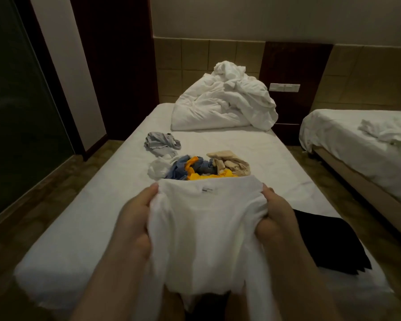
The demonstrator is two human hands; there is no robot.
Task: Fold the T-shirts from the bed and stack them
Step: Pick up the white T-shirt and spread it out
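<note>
- The white T-shirt (206,228) is held up over the near end of the bed (79,228). The collar label faces the camera and the hem hangs down toward the bottom of the view.
- The left hand (134,218) grips its left side and the right hand (273,216) grips its right. On both, the fingers are curled into bunched fabric, with most fingertips buried in the cloth.
- Right behind the shirt's top edge sits a pile of clothes (195,167), a mix of blue, yellow, beige and white.
- A grey shirt (161,142) lies crumpled further back on the left, apart from the pile.
- A black garment (329,242) lies flat along the mattress's right edge, near the right wrist.
- There's bare sheet left of the hands, out to the bed's edge.
- A rumpled white duvet (225,105) is heaped at the head end.
- A narrow strip of floor (313,167) separates this bed from a second bed (357,147) on the right. The room is dim, with a tiled wall behind.
</note>
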